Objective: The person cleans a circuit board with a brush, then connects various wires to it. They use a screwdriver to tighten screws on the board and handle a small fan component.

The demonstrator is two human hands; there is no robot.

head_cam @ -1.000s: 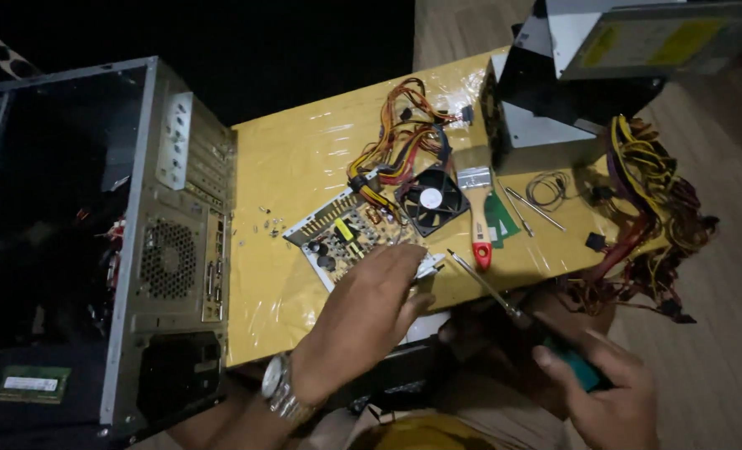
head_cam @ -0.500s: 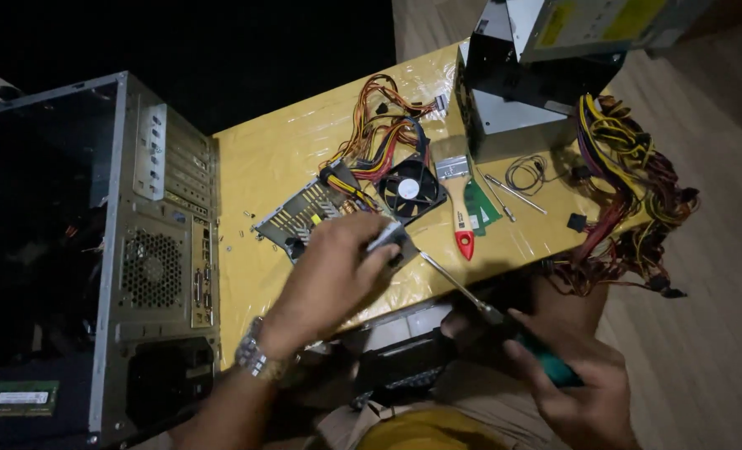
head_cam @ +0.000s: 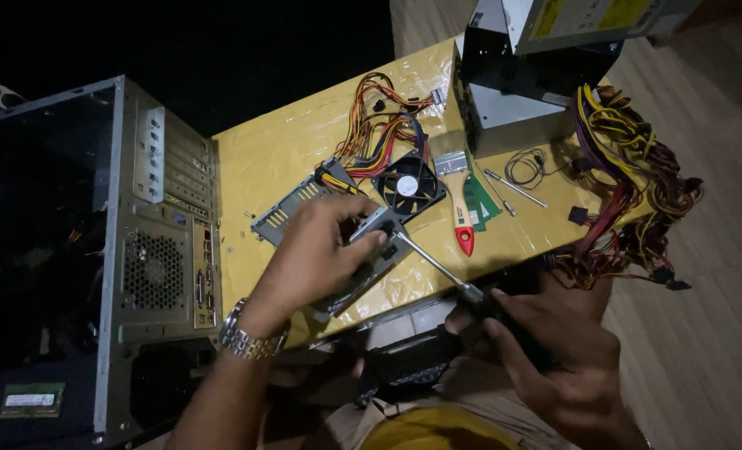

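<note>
The left hand (head_cam: 317,254) clamps a grey metal power supply casing (head_cam: 371,258) at the tabletop's (head_cam: 279,158) near edge; the right hand (head_cam: 554,358) grips a screwdriver (head_cam: 437,267), tip against the casing.

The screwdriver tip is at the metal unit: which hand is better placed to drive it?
The right hand. It already grips the screwdriver by its handle, with the shaft angled at the grey metal unit. The left hand lies over that unit, apparently steadying it on the yellow table.

Wooden floor (head_cam: 721,275), dark surroundings
</note>
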